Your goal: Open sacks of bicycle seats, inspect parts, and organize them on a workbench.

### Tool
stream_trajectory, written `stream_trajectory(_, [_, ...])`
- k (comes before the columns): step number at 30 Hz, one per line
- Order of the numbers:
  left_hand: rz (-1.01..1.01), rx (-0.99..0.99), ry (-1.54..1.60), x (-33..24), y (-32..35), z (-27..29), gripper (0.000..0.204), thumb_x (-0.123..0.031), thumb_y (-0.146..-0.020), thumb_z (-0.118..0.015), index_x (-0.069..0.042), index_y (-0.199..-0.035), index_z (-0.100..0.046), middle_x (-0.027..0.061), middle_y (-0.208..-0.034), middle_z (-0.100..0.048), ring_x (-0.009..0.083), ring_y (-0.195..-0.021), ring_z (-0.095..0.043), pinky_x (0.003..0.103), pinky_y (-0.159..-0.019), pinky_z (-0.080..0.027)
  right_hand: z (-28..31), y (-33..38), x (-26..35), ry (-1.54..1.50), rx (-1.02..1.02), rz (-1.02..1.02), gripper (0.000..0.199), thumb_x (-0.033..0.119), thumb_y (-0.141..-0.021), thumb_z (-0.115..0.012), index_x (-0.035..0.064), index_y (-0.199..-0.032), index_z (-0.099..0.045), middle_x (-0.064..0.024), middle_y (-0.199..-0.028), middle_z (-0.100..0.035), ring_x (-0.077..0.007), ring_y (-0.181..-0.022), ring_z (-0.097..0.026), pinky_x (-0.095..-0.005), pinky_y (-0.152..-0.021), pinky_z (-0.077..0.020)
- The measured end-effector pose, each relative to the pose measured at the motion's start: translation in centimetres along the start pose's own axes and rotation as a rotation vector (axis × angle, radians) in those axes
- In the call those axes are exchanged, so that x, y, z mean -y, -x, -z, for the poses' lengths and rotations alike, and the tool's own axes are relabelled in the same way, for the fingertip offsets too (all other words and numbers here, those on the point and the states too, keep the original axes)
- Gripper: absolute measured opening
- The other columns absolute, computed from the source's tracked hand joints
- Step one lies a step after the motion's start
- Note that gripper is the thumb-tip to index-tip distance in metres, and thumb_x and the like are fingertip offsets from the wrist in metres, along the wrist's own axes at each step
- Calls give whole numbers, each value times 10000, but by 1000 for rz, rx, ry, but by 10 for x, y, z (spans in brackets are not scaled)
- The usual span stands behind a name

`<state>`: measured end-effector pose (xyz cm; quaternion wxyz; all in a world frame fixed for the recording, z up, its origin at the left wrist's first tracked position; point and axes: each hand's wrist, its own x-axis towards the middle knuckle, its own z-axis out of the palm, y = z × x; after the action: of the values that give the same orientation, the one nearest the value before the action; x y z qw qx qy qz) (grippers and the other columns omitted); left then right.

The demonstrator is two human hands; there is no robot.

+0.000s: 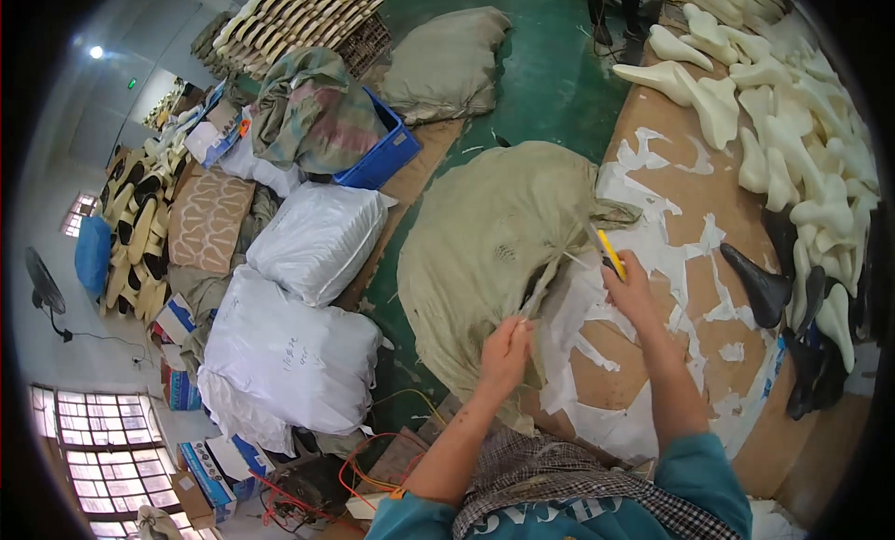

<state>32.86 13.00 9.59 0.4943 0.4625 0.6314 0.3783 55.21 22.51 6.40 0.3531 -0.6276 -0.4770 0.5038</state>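
Lying at the far left, two white woven plastic sacks [296,353] rest on the green floor [550,83], with a blue plastic crate [384,153] just behind them. Further right, a large olive-grey woven sack [485,251] leans against the edge of a brown worktable [671,148] patched with torn white paper. The person's left hand [506,352] is closed, pinching the sack's tied neck where a cord runs up from it. Just to the right, the right hand [632,291] is clenched around a yellow utility knife [611,253], its tip at the sack's gathered mouth. Along the table's far right edge, cream-coloured foam saddle shapes [792,148] lie heaped, with several black saddle pieces [760,283] beside them.
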Motion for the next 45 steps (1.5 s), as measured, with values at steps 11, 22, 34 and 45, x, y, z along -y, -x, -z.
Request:
stream_trajectory(11, [117,272,490,3,-32,-48,163,-173,-939,-387,-57,-921,-502,-8,-662,-465,74,-488,-432,216,-413,-349,-71,94,31,-657,-84,-27,229,121,-867,-541,33,-1044,-426,-41,-706,-544,-102,-518,-517,-223,-448,-424])
stream_trajectory(22, [71,36,309,52,-9,15,168,-188,-901,-447,-69,-850,-555,-46,-615,-416,68,-489,-362,211,-452,-299,-93,95,18,-525,-40,65,231,105,-857,-549,26,-1050,-448,-23,-766,-539,-76,-540,-511,-207,-448,-422])
stream_trajectory(34, [138,-363,1184,13,8,69,169,-166,-888,-470,-19,-831,-529,-30,-476,-300,85,-396,-258,235,-430,-268,-94,95,29,255,412,131,394,198,-757,-594,58,-1120,-528,-212,-921,-613,-366,-852,-595,-388,-757,-469])
stream_trajectory(45, [243,-360,1130,-14,16,64,152,-165,-898,-469,-22,-872,-513,-22,-495,-346,98,-378,-317,243,-393,-292,-74,96,32,1001,617,372,321,155,-727,-570,126,-1047,-581,-157,-829,-628,-355,-761,-601,-429,-673,-481])
